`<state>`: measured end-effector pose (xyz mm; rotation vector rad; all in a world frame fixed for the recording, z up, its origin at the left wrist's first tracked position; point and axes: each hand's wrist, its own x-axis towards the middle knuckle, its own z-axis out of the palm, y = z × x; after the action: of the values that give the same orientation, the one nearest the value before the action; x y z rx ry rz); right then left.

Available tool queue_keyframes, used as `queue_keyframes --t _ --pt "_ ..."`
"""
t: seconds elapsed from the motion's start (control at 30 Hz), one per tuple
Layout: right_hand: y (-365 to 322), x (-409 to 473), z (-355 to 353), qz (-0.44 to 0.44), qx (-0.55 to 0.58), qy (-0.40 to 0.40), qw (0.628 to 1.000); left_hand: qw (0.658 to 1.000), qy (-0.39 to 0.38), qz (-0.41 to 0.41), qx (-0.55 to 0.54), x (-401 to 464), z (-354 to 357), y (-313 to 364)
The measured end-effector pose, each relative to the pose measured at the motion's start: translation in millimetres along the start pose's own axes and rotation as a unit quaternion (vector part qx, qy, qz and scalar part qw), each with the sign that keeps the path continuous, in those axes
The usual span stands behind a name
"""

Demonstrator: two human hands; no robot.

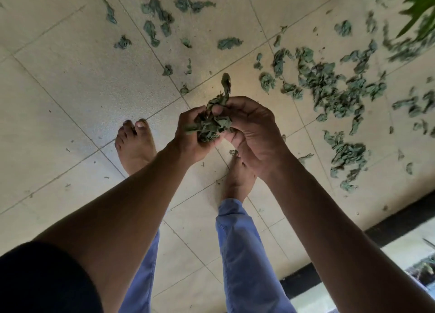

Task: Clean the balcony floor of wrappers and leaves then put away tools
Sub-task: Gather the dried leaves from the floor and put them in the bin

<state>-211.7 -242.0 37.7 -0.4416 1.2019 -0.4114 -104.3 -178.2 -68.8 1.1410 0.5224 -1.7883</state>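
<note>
A bunch of crumpled green leaves [213, 121] is held between both hands at the centre of the view. My left hand [191, 138] grips it from the left and below. My right hand [251, 133] curls its fingers round it from the right, with one leaf tip sticking up above the thumb. Many loose leaves [329, 81] lie scattered over the beige tiled floor [70, 81], thickest at the right. More leaves [157, 13] lie at the top centre.
My bare feet [135, 145] stand on the tiles below the hands, legs in blue trousers. A dark threshold strip [353, 249] runs along the lower right edge. A green plant frond [419, 8] hangs in at the top right.
</note>
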Motion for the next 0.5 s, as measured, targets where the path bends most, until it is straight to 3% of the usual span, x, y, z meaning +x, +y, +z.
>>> queue_keyframes --t 0.1,0.17,0.23,0.33,0.43,0.5 --pt "20 6 4 -0.024 -0.041 0.065 0.997 0.999 -0.008 -0.007 -0.04 -5 2 -4" --pt "35 12 -1 -0.092 -0.183 0.132 0.97 0.998 -0.008 0.003 -0.064 -9 3 -6" --pt "46 15 -6 -0.168 -0.343 0.169 0.909 0.996 -0.007 -0.003 -0.088 -8 -1 -10" --pt "55 18 -7 -0.254 -0.49 0.186 0.813 0.996 0.02 0.003 -0.088 -10 -5 -12" --pt "62 22 0 -0.267 -0.595 0.164 0.741 0.997 -0.027 0.006 -0.068 -14 9 -21" --pt "66 21 6 -0.257 -0.656 0.127 0.698 0.996 0.013 0.024 -0.086 23 -42 -23"
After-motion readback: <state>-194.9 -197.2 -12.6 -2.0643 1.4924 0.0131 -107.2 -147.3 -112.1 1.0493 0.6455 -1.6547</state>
